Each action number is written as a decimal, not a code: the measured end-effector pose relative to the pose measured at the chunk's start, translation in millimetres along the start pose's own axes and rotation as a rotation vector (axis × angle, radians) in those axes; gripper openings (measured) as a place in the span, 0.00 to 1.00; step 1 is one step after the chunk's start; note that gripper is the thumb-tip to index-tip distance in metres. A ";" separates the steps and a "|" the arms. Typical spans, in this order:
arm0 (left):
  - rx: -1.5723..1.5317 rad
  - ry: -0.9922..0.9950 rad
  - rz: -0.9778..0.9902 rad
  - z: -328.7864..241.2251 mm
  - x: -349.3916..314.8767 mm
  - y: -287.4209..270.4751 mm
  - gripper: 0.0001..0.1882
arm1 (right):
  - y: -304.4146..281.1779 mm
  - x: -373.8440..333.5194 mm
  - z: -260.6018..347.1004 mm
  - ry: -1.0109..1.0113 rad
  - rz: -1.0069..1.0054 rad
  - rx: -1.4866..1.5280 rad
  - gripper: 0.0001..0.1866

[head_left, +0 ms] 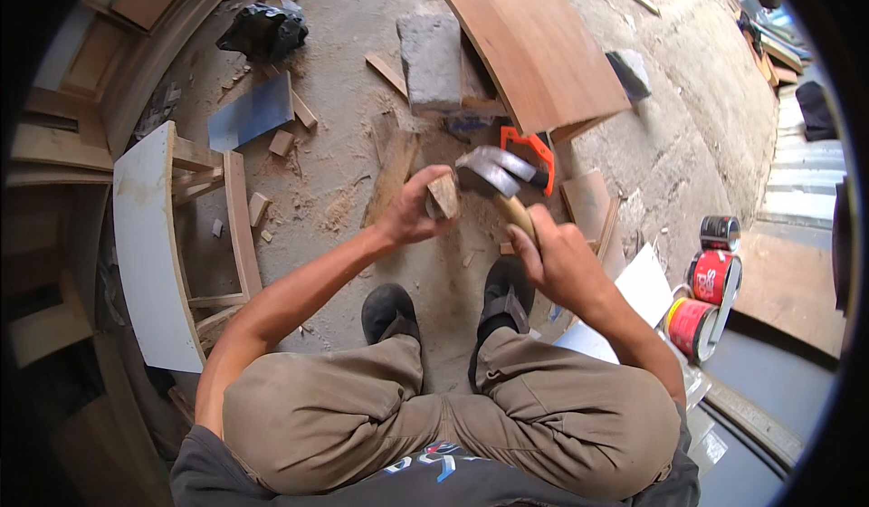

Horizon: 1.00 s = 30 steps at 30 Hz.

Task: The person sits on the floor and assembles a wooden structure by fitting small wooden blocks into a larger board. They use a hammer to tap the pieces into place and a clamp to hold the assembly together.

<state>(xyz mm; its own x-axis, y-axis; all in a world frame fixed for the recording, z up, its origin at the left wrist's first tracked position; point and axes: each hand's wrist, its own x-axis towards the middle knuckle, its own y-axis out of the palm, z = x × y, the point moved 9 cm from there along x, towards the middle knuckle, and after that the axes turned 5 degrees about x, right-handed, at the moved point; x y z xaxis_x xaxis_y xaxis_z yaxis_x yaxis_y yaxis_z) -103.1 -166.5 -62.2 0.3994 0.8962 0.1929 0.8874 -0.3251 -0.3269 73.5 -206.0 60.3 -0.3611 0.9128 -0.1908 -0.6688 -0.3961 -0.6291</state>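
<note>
My left hand (pixel 412 211) is closed around a short wooden block (pixel 443 197), its cut end facing up. In my right hand (pixel 563 258) is a claw hammer (pixel 490 173), gripped by its pale wooden handle. The hammer's metal head hangs just to the right of the block, and I cannot tell whether they touch. Behind the hammer lies a handsaw with an orange handle (pixel 534 151). A rough plank (pixel 395 170) rests on the floor beyond my left hand.
A wooden panel (pixel 534 45) leans over a concrete block (pixel 429 62) ahead. To the left stands a white-faced wooden frame (pixel 149 253). Red cans (pixel 692 326) sit at the right. Wood offcuts (pixel 281 142), a black plastic bag (pixel 262 33) and sawdust are scattered on the floor.
</note>
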 end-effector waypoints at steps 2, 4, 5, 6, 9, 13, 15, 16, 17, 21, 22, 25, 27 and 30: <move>-0.038 -0.040 0.008 -3.8 2.0 -1.0 0.25 | -16.4 -6.4 15.4 -0.021 -0.077 0.061 0.12; -0.095 -0.068 -0.003 5.1 -1.2 -2.9 0.24 | -38.9 -15.5 41.5 -0.147 -0.228 0.099 0.12; -0.123 -0.082 -0.009 9.0 -4.4 -4.3 0.24 | -46.0 -21.3 50.0 -0.211 -0.303 0.119 0.12; -0.096 -0.078 -0.004 7.7 2.3 -3.1 0.25 | -39.7 -24.4 47.2 -0.266 -0.302 0.043 0.13; 0.009 -0.097 0.039 2.0 3.7 -0.1 0.27 | 0.7 -23.8 19.6 -0.281 -0.163 -0.078 0.14; 0.078 -0.021 0.042 -6.1 8.1 3.2 0.25 | 13.0 -22.9 -11.0 -0.116 -0.042 -0.071 0.14; 0.014 -0.038 0.031 1.1 12.5 0.1 0.25 | -6.3 -21.0 -1.2 -0.123 -0.134 -0.044 0.16; -0.050 -0.106 0.021 9.8 14.3 1.4 0.23 | -16.5 -24.6 7.5 -0.135 -0.183 -0.048 0.16; -0.021 -0.104 0.034 10.1 9.4 4.7 0.23 | -22.7 -28.9 12.2 -0.148 -0.232 -0.053 0.16; 0.014 -0.148 0.103 8.3 16.9 7.3 0.22 | 2.6 -28.2 -2.9 -0.268 -0.254 -0.080 0.17; 0.033 -0.136 0.132 -2.3 20.9 9.3 0.23 | 22.6 -19.1 -28.8 0.034 -0.055 -0.120 0.18; -0.014 -0.166 0.114 10.2 19.1 2.6 0.27 | 18.4 -25.7 -34.6 -0.063 -0.139 0.100 0.18; -0.126 -0.253 0.070 22.7 17.9 -4.9 0.29 | 22.5 -33.1 -62.5 -0.144 -0.307 0.051 0.17; -0.224 -0.379 -0.014 30.1 23.3 -27.3 0.34 | 38.7 -31.6 -117.2 -0.127 -0.347 -0.053 0.19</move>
<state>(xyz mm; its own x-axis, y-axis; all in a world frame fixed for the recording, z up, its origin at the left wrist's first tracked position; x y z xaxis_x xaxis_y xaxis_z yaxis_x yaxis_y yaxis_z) -125.0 -127.7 -76.6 0.3110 0.9349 -0.1710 0.9370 -0.3317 -0.1095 135.2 -238.5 -46.4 -0.1992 0.9708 0.1335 -0.7322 -0.0568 -0.6787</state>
